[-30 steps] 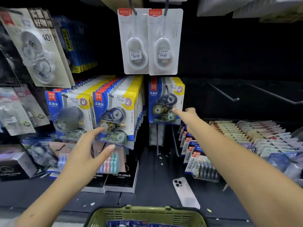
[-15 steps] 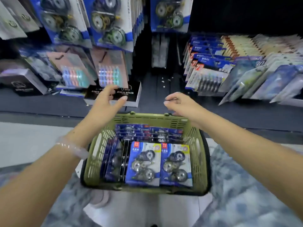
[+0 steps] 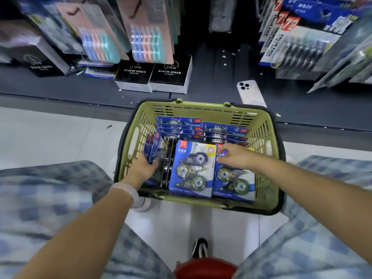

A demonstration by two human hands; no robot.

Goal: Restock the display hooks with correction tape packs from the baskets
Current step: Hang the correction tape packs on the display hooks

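one basket (image 3: 201, 109) – two alarm clock boxes (image 3: 153, 77), one phone (image 3: 251, 93)

Open-topped basket (image 3: 203, 111), correction tape packs (image 3: 191, 168) crowding inside (tightly).

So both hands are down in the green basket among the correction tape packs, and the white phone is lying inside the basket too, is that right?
Not quite: the white phone lies on the dark shelf base behind the green basket, not inside it, as the head view shows. The left hand and right hand are indeed in the basket among the correction tape packs.

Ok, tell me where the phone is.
The white phone lies camera-side up on the dark shelf, just behind the green basket, right of the alarm clock boxes.
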